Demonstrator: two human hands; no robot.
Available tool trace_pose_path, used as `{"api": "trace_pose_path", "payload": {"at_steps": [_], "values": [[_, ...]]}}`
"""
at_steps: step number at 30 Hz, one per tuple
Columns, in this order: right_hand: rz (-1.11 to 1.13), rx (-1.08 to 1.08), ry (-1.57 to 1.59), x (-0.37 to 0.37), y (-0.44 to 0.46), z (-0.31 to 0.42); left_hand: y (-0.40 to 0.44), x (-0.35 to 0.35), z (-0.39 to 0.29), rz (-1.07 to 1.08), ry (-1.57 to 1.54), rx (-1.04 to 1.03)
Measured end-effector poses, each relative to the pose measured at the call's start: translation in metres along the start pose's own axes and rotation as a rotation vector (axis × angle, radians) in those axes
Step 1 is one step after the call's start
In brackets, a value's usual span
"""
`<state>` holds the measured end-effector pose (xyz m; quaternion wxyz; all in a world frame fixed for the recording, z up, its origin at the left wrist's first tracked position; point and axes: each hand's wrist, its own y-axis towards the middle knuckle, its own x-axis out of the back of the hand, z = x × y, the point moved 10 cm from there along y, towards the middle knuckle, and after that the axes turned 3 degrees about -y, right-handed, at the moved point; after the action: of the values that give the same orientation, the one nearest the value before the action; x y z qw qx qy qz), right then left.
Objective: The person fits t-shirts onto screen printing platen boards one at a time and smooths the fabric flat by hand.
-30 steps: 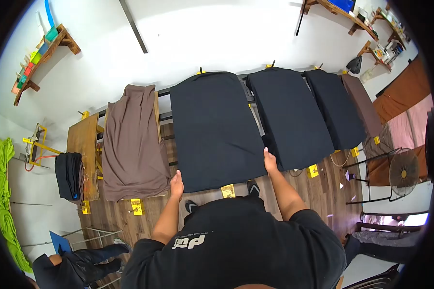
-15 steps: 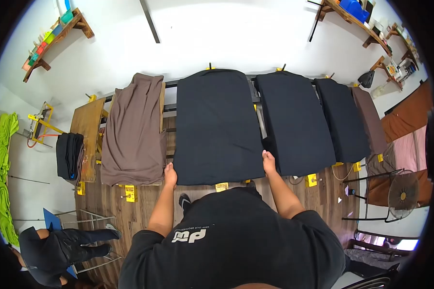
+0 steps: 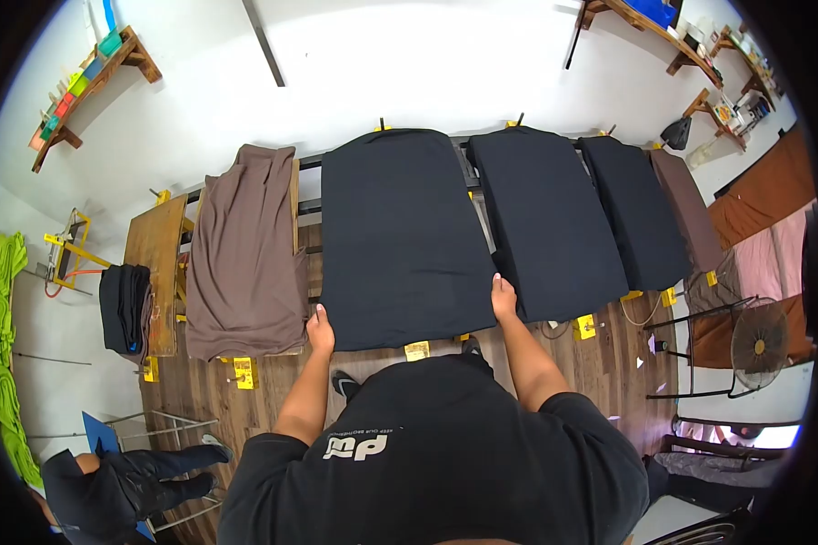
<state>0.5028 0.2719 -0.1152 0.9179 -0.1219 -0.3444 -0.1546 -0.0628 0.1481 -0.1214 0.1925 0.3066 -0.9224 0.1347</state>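
Observation:
A black garment, seemingly a T-shirt (image 3: 404, 241), is stretched over a flat board in front of me, its near edge toward my body. At its lower left corner, my left hand (image 3: 320, 330) pinches the cloth, thumb up. My right hand (image 3: 503, 298) grips the opposite side edge near the lower right corner. Left of it, a brown garment (image 3: 248, 259) lies loose and wrinkled on another board. To the right are two more black garments (image 3: 552, 232) on boards, with a brown one (image 3: 686, 209) at the far end.
A bare wooden board (image 3: 150, 245) with folded dark cloth (image 3: 124, 309) stands at left. Yellow brackets (image 3: 245, 372) stick out under the boards. Another person (image 3: 132, 481) is at lower left. A fan (image 3: 760, 345) stands at right; green cloth (image 3: 5, 345) hangs at far left.
The view has tilted slightly, shifting the boards left and raising their right end. Both hands keep their hold on the side edges of the black T-shirt.

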Motion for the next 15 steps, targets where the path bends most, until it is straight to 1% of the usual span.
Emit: {"api": "trace_pose_path", "payload": {"at_steps": [1,2,6,8,11,13,15], "values": [[-0.003,-0.005,-0.001,-0.001,0.0,-0.002,-0.003,0.0,-0.003,0.016,-0.064,0.004],[0.007,-0.027,0.014,-0.003,0.0,-0.005,-0.004,0.0,-0.004,0.04,-0.047,0.037],[0.029,-0.079,0.055,-0.01,0.001,-0.014,-0.004,0.0,-0.009,0.05,-0.057,0.029],[0.033,-0.102,0.05,-0.01,0.002,-0.016,-0.008,0.003,-0.019,0.043,-0.07,-0.043],[0.03,-0.151,0.074,-0.012,0.005,-0.027,-0.004,0.003,-0.016,0.066,0.017,-0.052],[0.027,-0.178,0.101,-0.013,0.01,-0.036,-0.007,0.003,-0.019,0.036,0.022,-0.067],[0.102,-0.151,0.026,-0.021,0.015,-0.037,-0.004,0.004,-0.017,0.006,0.031,-0.088]]}}
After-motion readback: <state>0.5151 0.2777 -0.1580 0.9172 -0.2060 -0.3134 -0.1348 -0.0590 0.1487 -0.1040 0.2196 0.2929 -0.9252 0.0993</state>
